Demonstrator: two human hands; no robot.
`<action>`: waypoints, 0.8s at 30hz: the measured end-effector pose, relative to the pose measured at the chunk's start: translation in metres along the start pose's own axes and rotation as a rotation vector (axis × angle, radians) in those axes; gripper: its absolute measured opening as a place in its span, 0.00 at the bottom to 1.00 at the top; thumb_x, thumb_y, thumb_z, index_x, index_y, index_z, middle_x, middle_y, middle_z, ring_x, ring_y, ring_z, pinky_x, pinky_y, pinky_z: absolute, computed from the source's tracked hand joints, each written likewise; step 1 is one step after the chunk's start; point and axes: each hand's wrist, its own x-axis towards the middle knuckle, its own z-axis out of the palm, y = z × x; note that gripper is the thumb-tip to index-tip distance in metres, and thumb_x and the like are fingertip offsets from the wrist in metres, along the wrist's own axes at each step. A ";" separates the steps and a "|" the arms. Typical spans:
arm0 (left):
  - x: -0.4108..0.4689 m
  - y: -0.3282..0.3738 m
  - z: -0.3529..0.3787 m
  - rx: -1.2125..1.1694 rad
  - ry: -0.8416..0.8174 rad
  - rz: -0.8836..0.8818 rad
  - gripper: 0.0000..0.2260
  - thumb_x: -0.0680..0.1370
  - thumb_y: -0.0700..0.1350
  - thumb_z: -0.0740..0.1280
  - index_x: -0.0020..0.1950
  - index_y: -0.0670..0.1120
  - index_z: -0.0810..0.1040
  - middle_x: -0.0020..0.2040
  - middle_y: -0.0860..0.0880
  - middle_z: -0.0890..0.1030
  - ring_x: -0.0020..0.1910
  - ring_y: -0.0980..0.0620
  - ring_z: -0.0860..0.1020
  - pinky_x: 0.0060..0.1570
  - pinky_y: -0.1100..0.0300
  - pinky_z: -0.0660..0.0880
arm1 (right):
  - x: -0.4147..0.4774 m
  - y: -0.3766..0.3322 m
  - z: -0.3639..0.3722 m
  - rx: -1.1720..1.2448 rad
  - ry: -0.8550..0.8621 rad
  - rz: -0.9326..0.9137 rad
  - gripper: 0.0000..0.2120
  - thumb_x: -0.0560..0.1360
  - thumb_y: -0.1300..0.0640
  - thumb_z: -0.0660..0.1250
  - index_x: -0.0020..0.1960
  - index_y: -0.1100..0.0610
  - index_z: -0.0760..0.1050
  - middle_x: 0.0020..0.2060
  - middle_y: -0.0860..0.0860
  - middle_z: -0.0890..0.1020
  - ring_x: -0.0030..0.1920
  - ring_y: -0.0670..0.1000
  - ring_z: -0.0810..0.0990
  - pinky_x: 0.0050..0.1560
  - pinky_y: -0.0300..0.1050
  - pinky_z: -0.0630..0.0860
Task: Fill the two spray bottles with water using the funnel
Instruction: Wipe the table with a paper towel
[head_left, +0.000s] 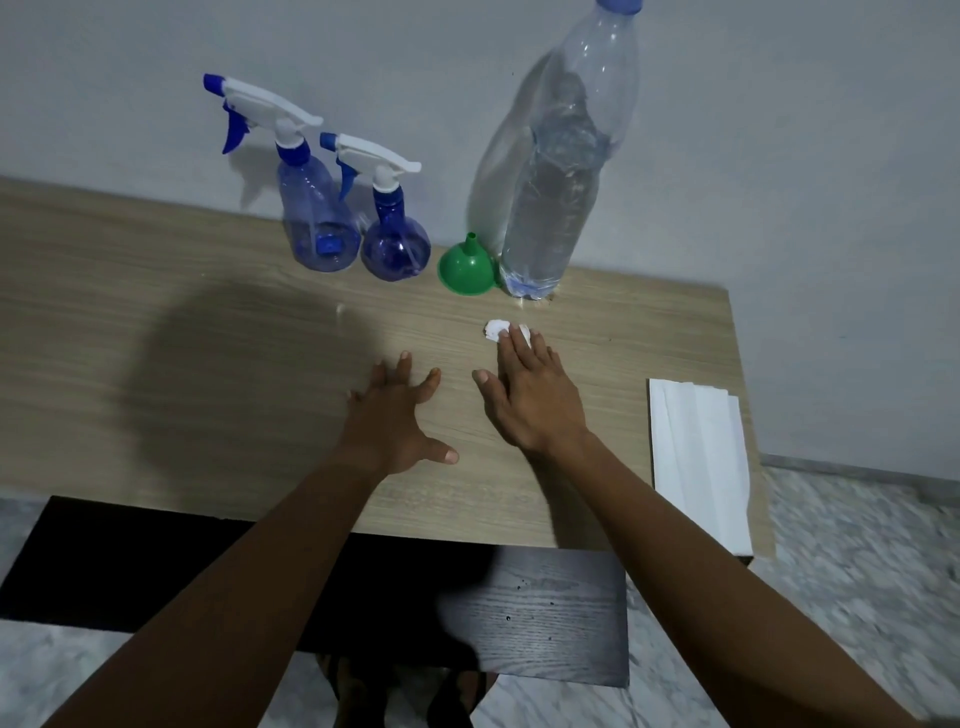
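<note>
Tabletop (208, 322); right hand (530, 400) flat on tissue (493, 329)

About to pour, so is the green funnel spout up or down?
Spout up: the green funnel rests wide mouth down on the wooden table, narrow spout pointing upward.

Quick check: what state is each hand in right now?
Left hand: open, holding nothing.
Right hand: open, pressing a small white wad on the table.

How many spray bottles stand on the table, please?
2. The taller spray bottle stands leftmost in the back row; the shorter spray bottle is to its right, next to the green funnel. None seems hidden.
</note>
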 end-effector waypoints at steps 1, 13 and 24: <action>0.000 0.000 0.000 -0.002 0.000 -0.001 0.51 0.66 0.64 0.76 0.81 0.59 0.49 0.82 0.49 0.38 0.80 0.43 0.36 0.75 0.34 0.44 | 0.000 -0.001 -0.002 0.012 -0.003 0.003 0.33 0.85 0.39 0.46 0.83 0.58 0.50 0.83 0.55 0.53 0.83 0.56 0.47 0.81 0.54 0.48; 0.002 -0.002 0.002 0.001 0.010 -0.004 0.51 0.65 0.62 0.77 0.81 0.59 0.51 0.82 0.49 0.41 0.80 0.43 0.38 0.74 0.34 0.45 | 0.005 0.012 0.001 -0.041 0.019 0.026 0.33 0.85 0.41 0.47 0.83 0.59 0.49 0.83 0.56 0.52 0.83 0.57 0.48 0.81 0.53 0.47; -0.032 -0.021 0.028 0.019 0.222 0.130 0.40 0.71 0.66 0.71 0.79 0.54 0.62 0.82 0.47 0.54 0.80 0.40 0.47 0.76 0.37 0.49 | -0.110 -0.003 0.032 -0.053 0.012 -0.034 0.32 0.84 0.40 0.50 0.82 0.58 0.54 0.82 0.55 0.55 0.82 0.57 0.50 0.80 0.56 0.50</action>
